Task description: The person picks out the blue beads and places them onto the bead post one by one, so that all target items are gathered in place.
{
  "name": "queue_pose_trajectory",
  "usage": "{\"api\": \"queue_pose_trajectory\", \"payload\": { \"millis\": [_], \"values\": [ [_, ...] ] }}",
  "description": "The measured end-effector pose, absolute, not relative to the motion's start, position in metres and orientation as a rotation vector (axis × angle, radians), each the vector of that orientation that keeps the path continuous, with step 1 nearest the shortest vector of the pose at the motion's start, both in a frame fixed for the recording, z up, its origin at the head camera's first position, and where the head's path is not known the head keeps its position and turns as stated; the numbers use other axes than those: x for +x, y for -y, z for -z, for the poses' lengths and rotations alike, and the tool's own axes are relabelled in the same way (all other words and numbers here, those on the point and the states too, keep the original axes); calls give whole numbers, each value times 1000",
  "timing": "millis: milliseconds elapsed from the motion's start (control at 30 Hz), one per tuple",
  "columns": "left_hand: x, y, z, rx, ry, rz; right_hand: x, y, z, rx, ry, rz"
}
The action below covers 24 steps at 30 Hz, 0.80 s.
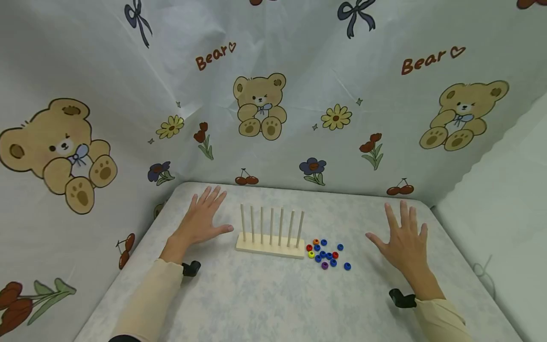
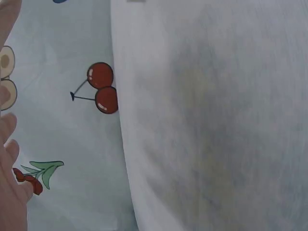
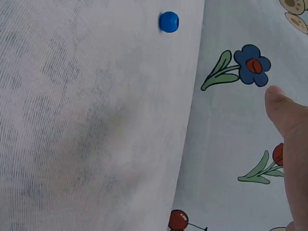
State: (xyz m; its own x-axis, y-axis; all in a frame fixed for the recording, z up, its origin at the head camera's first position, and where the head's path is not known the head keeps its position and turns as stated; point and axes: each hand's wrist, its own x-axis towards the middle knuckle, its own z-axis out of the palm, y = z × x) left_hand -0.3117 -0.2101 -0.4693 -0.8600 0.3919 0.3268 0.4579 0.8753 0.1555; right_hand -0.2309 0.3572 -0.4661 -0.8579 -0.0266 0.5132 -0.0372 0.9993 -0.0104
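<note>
A pale wooden stand (image 1: 270,245) with several upright pegs stands on the table between the hands. Beside its right end lies a loose group of small round beads (image 1: 323,254), mostly blue, with red, yellow, orange and purple ones. To the left of the stand, my left hand (image 1: 204,219) is spread with straight fingers and holds nothing. My right hand (image 1: 403,240) is spread likewise, to the right of the beads and apart from them. One blue bead (image 3: 169,22) shows in the right wrist view, where the right thumb (image 3: 284,110) is seen. The left wrist view catches part of the left hand (image 2: 12,192).
The table (image 1: 256,304) has a pale mottled cover. Behind it and to the left hangs a cloth (image 1: 299,95) printed with bears, flowers and cherries. A white surface (image 1: 508,228) with a thin cord lies beyond the table's right edge. Dark camera mounts (image 1: 191,269) sit at both wrists.
</note>
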Motion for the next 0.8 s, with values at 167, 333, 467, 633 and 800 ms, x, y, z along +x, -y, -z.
{"api": "queue_pose_trajectory", "payload": {
  "millis": [167, 333, 467, 633, 800],
  "values": [
    [-303, 196, 465, -701, 2737, 666, -228, -351, 462, 106, 2551, -181],
    [-298, 183, 470, -690, 2744, 924, -223, -339, 458, 151, 2556, -451],
    [-295, 175, 477, -651, 2766, 1101, -220, -330, 455, 175, 2575, -622],
    [-294, 169, 485, -628, 2765, 1310, -216, -322, 454, 192, 2632, -699],
    [-294, 165, 495, -633, 2785, 1369, -213, -320, 458, 185, 2697, -785]
  ]
}}
